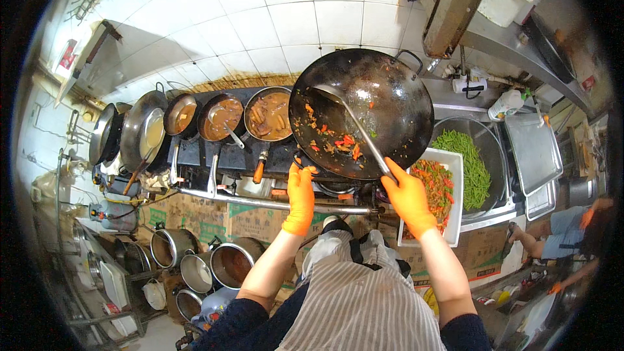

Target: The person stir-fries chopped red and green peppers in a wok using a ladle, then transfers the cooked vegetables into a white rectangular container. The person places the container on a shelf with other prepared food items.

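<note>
Both my hands wear orange gloves. My left hand (301, 195) grips the near loop handle of a large black wok (390, 122), which is tilted over the stove. In my right hand (409, 197) is the steel handle of a ladle (363, 129), its head inside the wok on the left. Red pepper pieces and browned bits (346, 142) lie in the lower left part of the wok. Just right of the wok and partly behind my right hand, a white tray (456, 195) holds a cooked mix of peppers and shreds (441, 183).
Pans of brown stew (268, 113) line the stove (195, 155) at left, one with a spoon (229, 129). Green beans (463, 165) fill a large round container at right. Steel pots (237, 262) stand on the floor at lower left. Another person (560, 234) is at the far right.
</note>
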Demonstrator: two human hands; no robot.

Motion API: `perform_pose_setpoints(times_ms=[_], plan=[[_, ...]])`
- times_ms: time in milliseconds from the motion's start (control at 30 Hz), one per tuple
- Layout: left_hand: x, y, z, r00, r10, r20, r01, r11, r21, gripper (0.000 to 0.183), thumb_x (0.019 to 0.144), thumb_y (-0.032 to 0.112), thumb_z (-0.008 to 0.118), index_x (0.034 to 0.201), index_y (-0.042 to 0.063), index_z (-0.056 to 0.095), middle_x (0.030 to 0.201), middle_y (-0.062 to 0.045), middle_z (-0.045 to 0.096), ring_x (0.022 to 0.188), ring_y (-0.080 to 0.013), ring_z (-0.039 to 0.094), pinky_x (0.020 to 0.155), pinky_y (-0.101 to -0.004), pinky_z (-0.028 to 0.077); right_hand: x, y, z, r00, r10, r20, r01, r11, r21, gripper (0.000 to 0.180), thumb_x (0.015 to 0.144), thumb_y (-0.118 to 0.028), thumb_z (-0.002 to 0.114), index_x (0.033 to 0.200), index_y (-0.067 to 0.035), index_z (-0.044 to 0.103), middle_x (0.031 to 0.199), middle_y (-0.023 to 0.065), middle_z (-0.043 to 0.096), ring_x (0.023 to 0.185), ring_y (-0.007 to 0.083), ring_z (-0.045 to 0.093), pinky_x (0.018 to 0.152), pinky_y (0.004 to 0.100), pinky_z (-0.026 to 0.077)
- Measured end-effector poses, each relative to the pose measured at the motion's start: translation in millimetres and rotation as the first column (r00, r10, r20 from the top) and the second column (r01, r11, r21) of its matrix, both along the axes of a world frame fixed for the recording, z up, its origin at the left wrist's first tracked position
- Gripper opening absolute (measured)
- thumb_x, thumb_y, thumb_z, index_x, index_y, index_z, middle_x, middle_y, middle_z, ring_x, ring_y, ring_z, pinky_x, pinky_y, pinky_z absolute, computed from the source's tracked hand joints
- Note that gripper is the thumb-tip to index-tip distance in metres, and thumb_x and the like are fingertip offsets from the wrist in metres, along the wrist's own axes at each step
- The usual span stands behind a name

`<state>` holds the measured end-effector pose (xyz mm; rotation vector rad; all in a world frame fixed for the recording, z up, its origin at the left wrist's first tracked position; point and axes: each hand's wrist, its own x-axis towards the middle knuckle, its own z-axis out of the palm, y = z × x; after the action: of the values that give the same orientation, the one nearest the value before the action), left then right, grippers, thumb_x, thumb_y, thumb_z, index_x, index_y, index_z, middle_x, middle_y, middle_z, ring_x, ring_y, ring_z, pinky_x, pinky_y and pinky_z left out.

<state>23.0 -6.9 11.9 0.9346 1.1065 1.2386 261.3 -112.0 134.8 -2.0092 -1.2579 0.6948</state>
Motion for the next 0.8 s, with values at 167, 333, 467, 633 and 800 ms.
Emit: perform_pose_setpoints(times_ms=[167, 333, 467, 633, 800], plan=[[-2, -2, 3, 1.000, 0.002, 0.006, -0.001, 0.999, -0.041, 0.047, 0.101, 0.004, 0.050, 0.148, 0.004, 0.047, 0.099, -0.005, 0.069, 0.090, -0.0127, 0.064, 0.082, -0.0263, 0.052, 4, -30, 18, 0.922, 0.250, 0.295, -0.247, 0.968, -0.047, 0.048, 0.090, -0.022, 0.068, 0.138, -0.019, 0.064, 0.087, 0.0220, 0.071, 0.079, 0.0400, 0.071, 0.071, 0.0476, 0.055], [-8, -4, -3, 1.000, 0.006, 0.007, -0.006, 0.998, -0.064, 0.050, 0.101, 0.004, 0.051, 0.151, 0.007, 0.045, 0.101, -0.009, 0.069, 0.089, -0.0176, 0.067, 0.085, -0.0305, 0.057, 51, -105, 58, 0.925, 0.235, 0.297, -0.193, 0.967, -0.165, 0.046, 0.088, -0.019, 0.070, 0.133, -0.019, 0.068, 0.080, 0.0199, 0.070, 0.073, 0.0383, 0.070, 0.067, 0.0464, 0.055], [-7, -1, 6, 0.999, -0.021, -0.024, 0.019, 0.998, -0.061, 0.049, 0.100, 0.003, 0.052, 0.149, 0.005, 0.046, 0.101, -0.009, 0.069, 0.090, -0.0169, 0.067, 0.085, -0.0303, 0.057, 22, -48, 26, 0.931, 0.107, 0.349, -0.129, 0.991, 0.041, 0.047, 0.089, -0.019, 0.070, 0.135, -0.020, 0.067, 0.079, 0.0191, 0.069, 0.072, 0.0390, 0.069, 0.065, 0.0474, 0.054], [-8, 1, 15, 0.999, -0.047, -0.001, 0.046, 0.993, -0.106, 0.045, 0.100, 0.000, 0.053, 0.145, 0.004, 0.050, 0.099, -0.007, 0.068, 0.091, -0.0145, 0.064, 0.083, -0.0299, 0.055, 13, -39, 2, 0.874, 0.190, 0.447, -0.194, 0.980, -0.039, 0.047, 0.089, -0.019, 0.069, 0.136, -0.020, 0.065, 0.081, 0.0184, 0.069, 0.072, 0.0376, 0.068, 0.065, 0.0486, 0.053], [-10, -3, 11, 0.998, -0.003, -0.068, -0.006, 0.991, -0.137, 0.048, 0.099, 0.007, 0.054, 0.147, 0.009, 0.050, 0.101, -0.005, 0.070, 0.090, -0.0146, 0.066, 0.078, -0.0258, 0.051, 47, -100, 57, 0.937, 0.185, 0.297, -0.130, 0.972, -0.194, 0.045, 0.087, -0.020, 0.070, 0.133, -0.019, 0.068, 0.082, 0.0189, 0.070, 0.076, 0.0372, 0.070, 0.067, 0.0475, 0.054]])
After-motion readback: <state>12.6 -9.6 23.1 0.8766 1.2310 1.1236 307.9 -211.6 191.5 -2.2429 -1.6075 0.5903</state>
